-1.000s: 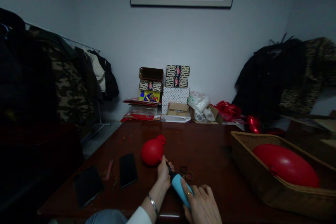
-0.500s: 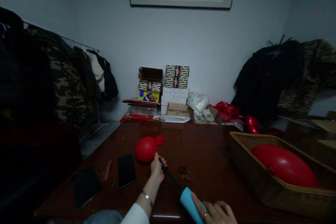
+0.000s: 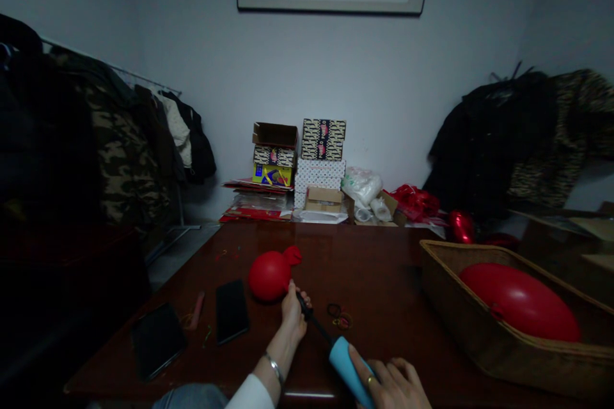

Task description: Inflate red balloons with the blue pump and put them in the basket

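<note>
A partly inflated red balloon (image 3: 269,276) rests over the table, its limp tip bent off to the upper right. My left hand (image 3: 294,313) is closed around the balloon's neck and the black nozzle end of a hand pump; the exact join is hidden by the fingers. The pump (image 3: 350,370) has a light blue barrel and a thin black rod that shows between my hands. My right hand (image 3: 391,383) wraps the blue barrel near the bottom edge, with a ring on one finger.
A wicker basket (image 3: 480,351) on the right holds a large red balloon (image 3: 520,300). Rubber bands (image 3: 342,319) lie beside the pump. Left are a black phone (image 3: 232,310), a dark tablet-like slab (image 3: 158,339) and a pinkish stick (image 3: 197,310). Boxes (image 3: 320,172) are stacked behind the table (image 3: 364,255).
The blue barrel has slid back toward the lower right with my right hand, exposing the black rod. My left hand and the balloon shifted left, then slightly back.
</note>
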Motion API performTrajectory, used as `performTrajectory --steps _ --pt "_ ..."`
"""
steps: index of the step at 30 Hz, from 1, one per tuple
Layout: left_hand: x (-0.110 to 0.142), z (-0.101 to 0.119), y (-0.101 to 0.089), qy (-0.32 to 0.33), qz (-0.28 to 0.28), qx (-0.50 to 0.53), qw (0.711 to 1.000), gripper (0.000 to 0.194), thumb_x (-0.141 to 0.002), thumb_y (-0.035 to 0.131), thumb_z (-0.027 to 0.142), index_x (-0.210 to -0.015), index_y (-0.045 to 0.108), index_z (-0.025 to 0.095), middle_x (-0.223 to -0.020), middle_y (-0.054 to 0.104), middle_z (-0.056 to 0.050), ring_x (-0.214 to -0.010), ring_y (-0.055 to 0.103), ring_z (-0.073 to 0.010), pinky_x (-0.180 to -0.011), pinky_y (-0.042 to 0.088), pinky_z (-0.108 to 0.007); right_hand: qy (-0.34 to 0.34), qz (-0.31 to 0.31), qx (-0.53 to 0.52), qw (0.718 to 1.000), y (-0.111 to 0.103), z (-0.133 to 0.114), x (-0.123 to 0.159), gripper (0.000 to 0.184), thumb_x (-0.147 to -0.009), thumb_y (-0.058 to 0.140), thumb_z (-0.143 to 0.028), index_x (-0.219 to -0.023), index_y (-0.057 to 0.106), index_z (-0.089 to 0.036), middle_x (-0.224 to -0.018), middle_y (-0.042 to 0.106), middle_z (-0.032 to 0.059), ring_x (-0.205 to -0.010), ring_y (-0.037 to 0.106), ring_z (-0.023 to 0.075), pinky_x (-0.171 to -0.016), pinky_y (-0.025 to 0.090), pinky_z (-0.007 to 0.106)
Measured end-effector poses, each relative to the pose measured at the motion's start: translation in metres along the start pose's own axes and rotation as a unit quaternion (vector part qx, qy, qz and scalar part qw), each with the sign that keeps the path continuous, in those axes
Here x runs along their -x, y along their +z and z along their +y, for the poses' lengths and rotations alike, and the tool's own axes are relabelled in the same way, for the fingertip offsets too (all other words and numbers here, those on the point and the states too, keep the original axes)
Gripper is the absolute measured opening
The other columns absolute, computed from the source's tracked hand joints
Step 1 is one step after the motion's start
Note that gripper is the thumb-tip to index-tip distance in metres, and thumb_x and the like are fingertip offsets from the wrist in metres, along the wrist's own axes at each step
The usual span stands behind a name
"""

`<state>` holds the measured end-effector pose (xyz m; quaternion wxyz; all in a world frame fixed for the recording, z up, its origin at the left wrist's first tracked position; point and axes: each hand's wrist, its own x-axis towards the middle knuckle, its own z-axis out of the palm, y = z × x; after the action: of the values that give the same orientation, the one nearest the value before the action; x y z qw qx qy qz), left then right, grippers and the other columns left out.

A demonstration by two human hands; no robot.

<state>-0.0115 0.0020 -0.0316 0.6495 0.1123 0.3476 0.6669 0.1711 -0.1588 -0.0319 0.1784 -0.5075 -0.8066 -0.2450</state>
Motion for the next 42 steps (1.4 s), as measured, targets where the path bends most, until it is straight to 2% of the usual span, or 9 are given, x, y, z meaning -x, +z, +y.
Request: performTrajectory --steps 11,20,27,30,33,36,38,42 --pt "0.010 -0.012 0.006 -0.040 0.002 -0.008 0.999 0.035 -0.076 0.061 0.046 -0.067 0.042 0.018 -0.047 0.045 0.004 -0.038 0.043 -0.0073 -0.039 0.034 -0.018 0.123 -0.121 -0.044 0.984 -0.014 -0.037 -0.056 0.056 -0.072 0.055 -0.020 -0.128 0.046 -0.027 -0.093 0.064 0.0047 -0.087 0.056 0.0220 -0.087 0.025 0.041" --pt "0.014 0.005 0.009 -0.070 -0.038 0.055 0.995 0.037 -0.076 0.057 0.051 -0.066 0.046 0.017 -0.051 0.049 0.000 -0.042 0.049 -0.0108 -0.042 0.041 -0.022 0.138 -0.114 -0.074 0.981 -0.009 -0.035 -0.059 0.058 -0.073 0.054 -0.021 -0.129 0.044 -0.029 -0.091 0.063 0.0043 -0.085 0.056 0.0214 -0.084 0.026 0.039" --pt "0.005 0.011 0.004 -0.089 -0.106 0.113 0.984 0.021 -0.080 0.060 0.032 -0.076 0.054 0.012 -0.073 0.060 -0.008 -0.068 0.062 -0.0160 -0.061 0.052 -0.026 0.141 -0.112 -0.184 0.966 -0.015 -0.031 -0.060 0.059 -0.074 0.053 -0.023 -0.131 0.041 -0.029 -0.092 0.063 0.0017 -0.086 0.056 0.0186 -0.083 0.026 0.034" --pt "0.006 0.010 0.005 -0.085 -0.110 0.129 0.982 0.019 -0.081 0.060 0.029 -0.074 0.051 0.014 -0.067 0.058 -0.005 -0.064 0.060 -0.0143 -0.064 0.052 -0.027 0.151 -0.122 -0.191 0.962 -0.019 -0.030 -0.064 0.058 -0.073 0.054 -0.022 -0.130 0.043 -0.028 -0.091 0.064 0.0020 -0.084 0.057 0.0184 -0.080 0.026 0.033" --pt "0.009 0.009 0.007 -0.059 -0.082 0.111 0.989 0.024 -0.079 0.061 0.033 -0.070 0.047 0.016 -0.056 0.049 0.002 -0.048 0.050 -0.0085 -0.049 0.047 -0.021 0.154 -0.126 -0.163 0.966 -0.021 -0.033 -0.067 0.057 -0.073 0.054 -0.021 -0.129 0.044 -0.027 -0.091 0.065 0.0030 -0.084 0.058 0.0192 -0.079 0.027 0.034" --pt "0.012 0.008 0.009 -0.029 -0.051 0.078 0.995 0.031 -0.077 0.063 0.040 -0.068 0.043 0.017 -0.052 0.041 0.005 -0.039 0.039 -0.0048 -0.035 0.033 -0.015 0.136 -0.110 -0.115 0.978 -0.019 -0.037 -0.067 0.057 -0.072 0.054 -0.021 -0.128 0.045 -0.028 -0.089 0.065 0.0033 -0.082 0.057 0.0199 -0.081 0.027 0.036" --pt "0.011 0.008 0.009 -0.020 -0.036 0.057 0.997 0.034 -0.076 0.062 0.043 -0.067 0.041 0.018 -0.050 0.039 0.006 -0.036 0.035 -0.0038 -0.032 0.027 -0.014 0.122 -0.093 -0.086 0.984 -0.017 -0.040 -0.064 0.057 -0.071 0.055 -0.021 -0.127 0.046 -0.027 -0.088 0.065 0.0033 -0.082 0.057 0.0207 -0.082 0.027 0.038" --pt "0.005 0.009 0.007 -0.008 -0.018 0.040 0.999 0.034 -0.080 0.057 0.044 -0.067 0.040 0.018 -0.050 0.038 0.007 -0.036 0.034 -0.0036 -0.032 0.025 -0.014 0.092 -0.045 -0.051 0.993 -0.012 -0.039 -0.054 0.059 -0.068 0.056 -0.021 -0.126 0.047 -0.027 -0.087 0.065 0.0019 -0.078 0.057 0.0203 -0.083 0.026 0.039"
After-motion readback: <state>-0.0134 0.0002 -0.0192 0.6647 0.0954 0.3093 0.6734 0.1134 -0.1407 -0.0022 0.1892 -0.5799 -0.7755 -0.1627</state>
